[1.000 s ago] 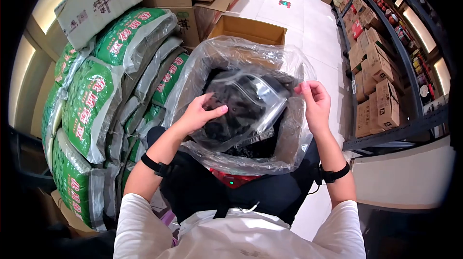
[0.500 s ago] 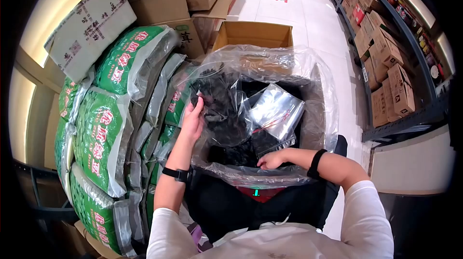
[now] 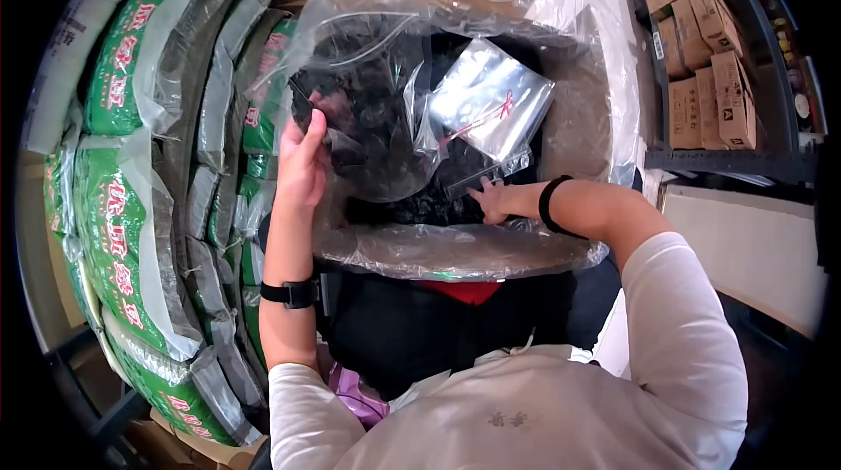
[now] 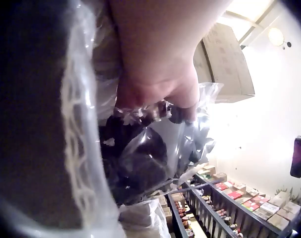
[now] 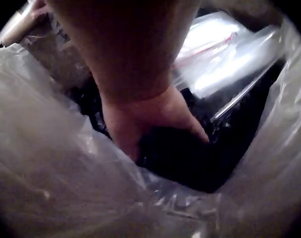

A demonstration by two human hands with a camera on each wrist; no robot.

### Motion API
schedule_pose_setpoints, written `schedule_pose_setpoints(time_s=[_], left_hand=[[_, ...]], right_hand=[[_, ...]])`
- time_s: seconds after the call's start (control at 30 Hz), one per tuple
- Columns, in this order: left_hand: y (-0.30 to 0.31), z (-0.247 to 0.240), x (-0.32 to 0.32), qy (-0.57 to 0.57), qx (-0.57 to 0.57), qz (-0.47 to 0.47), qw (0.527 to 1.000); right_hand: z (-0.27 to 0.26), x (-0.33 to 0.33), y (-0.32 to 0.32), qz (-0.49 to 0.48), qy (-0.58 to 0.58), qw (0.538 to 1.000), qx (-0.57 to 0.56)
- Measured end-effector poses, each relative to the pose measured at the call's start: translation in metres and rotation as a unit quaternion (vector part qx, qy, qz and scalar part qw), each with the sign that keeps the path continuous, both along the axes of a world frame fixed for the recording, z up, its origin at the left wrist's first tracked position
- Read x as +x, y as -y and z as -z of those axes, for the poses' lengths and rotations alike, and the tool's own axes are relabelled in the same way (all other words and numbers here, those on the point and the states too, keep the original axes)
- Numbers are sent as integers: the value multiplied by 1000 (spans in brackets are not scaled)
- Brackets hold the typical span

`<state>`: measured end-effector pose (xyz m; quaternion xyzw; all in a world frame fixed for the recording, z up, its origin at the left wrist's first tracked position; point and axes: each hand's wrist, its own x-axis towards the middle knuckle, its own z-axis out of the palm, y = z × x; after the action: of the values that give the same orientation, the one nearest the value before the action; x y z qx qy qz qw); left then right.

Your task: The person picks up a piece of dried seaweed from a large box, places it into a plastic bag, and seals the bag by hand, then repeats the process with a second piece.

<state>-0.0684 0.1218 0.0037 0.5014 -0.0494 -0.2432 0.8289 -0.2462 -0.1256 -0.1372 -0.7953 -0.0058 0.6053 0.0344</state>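
Observation:
My left hand (image 3: 302, 159) grips the left edge of a clear zip bag (image 3: 372, 111), its thumb and fingers pinching the plastic near some black dried pieces. The bag is spread wide over the left part of a plastic-lined cardboard box (image 3: 574, 111). Inside the box, my right hand (image 3: 492, 200) reaches down among loose black dried pieces (image 3: 412, 212). In the right wrist view its fingertips are hidden in the dark, so I cannot tell whether they hold anything. Just beyond that hand lies a stack of flat clear bags (image 3: 482, 98) with red marks on top.
Green and white printed sacks (image 3: 114, 233) are piled along the left side. At the right stands a dark metal shelf (image 3: 745, 159) with cardboard cartons (image 3: 714, 102). The box's loose clear liner (image 3: 438, 251) hangs over its near rim, against the person's lap.
The clear bag was held across the middle between both hands; the left hand then drew it left. My right hand left it and went down into the box. The view has tilted downward.

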Motion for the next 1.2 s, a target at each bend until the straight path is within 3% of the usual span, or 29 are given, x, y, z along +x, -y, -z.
schedule_pose_setpoints(time_s=[0.1, 0.17, 0.3, 0.53, 0.6, 0.63, 0.67, 0.73, 0.83, 0.93, 1.0, 1.1, 1.2], left_hand=[[1, 4, -1, 18, -23, -14, 999], [1, 6, -1, 18, -25, -15, 999], [-4, 12, 3, 26, -15, 8, 1000], [-6, 16, 3, 14, -16, 8, 1000], [0, 6, 0, 21, 17, 8, 1000], [3, 0, -2, 16, 18, 14, 1000], [2, 3, -1, 17, 12, 10, 1000], [-3, 9, 5, 21, 95, 28, 995], [1, 9, 4, 36, 46, 41, 997], [6, -13, -5, 57, 56, 75, 994], [7, -6, -5, 58, 18, 67, 996], [8, -2, -5, 102, 106, 92, 985], [5, -17, -11, 95, 178, 141, 969]], right_hand=[[13, -13, 10, -30, 65, 996, 54], [42, -25, 17, -90, 188, 972, 105], [50, -33, 3, -52, 239, 960, 137], [9, -2, 8, -49, 222, 956, 187], [-13, 12, 13, -102, 193, 953, 208], [-9, 21, 15, -92, 104, 974, 181], [-52, 28, 19, 132, -6, 970, 203], [-83, 31, 29, 246, -56, 930, 266], [-148, 43, 54, 315, -75, 886, 331], [-226, 48, 76, 410, -2, 814, 411], [-265, 49, 90, 413, 98, 768, 479], [-306, 53, 97, 458, 213, 669, 545], [-320, 71, 84, 468, 254, 641, 552]])
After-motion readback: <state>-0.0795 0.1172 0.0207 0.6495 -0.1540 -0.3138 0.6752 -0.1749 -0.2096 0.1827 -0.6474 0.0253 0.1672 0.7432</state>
